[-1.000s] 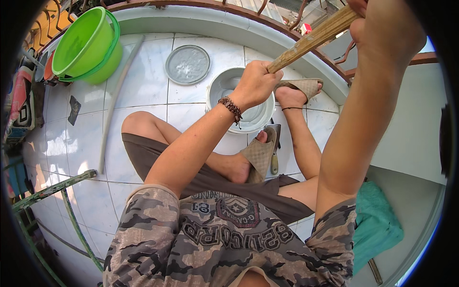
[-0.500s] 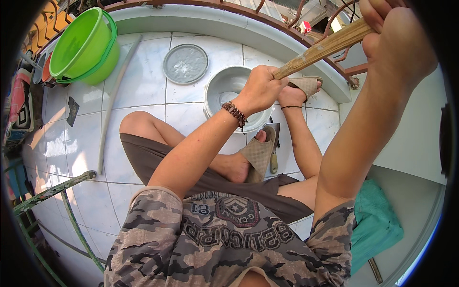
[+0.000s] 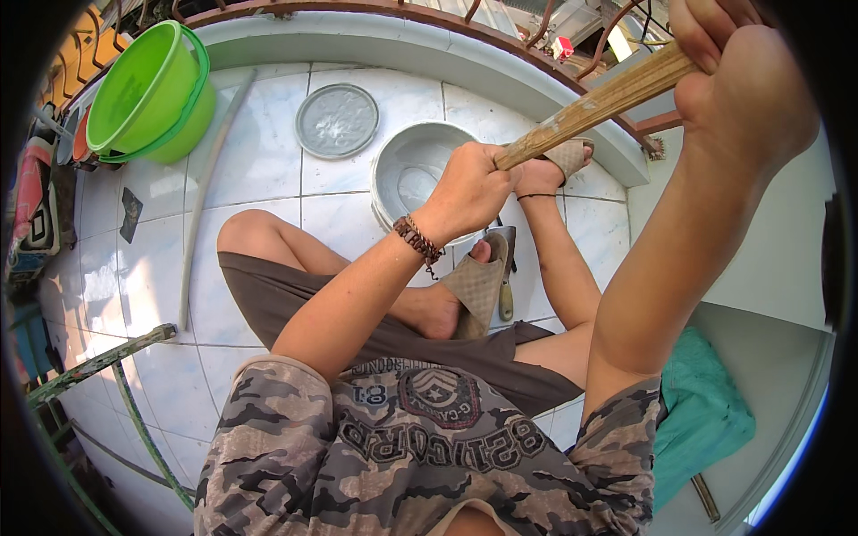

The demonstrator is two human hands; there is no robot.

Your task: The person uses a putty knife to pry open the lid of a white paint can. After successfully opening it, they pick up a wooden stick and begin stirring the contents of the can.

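Note:
A flat wooden stick slants up to the right across my view. My left hand, closed in a fist above the bucket, grips its lower end. Higher up at the top right, my right hand has its fingers wrapped round the other end, which is partly hidden. Below my left hand a round bucket stands on the tiles by my feet, grey inside; my hand and wrist cover part of it. Its contents are hard to make out. Beside my slippered foot lies a trowel with a yellowish handle.
A round grey lid lies left of the bucket. Nested green basins stand at the far left. A long pale pole rests on the tiles. A green metal frame is at lower left, teal cloth at lower right.
My left hand has come slightly down and left with the lower end of the stick. My right hand has barely moved. The whole view has shifted a little.

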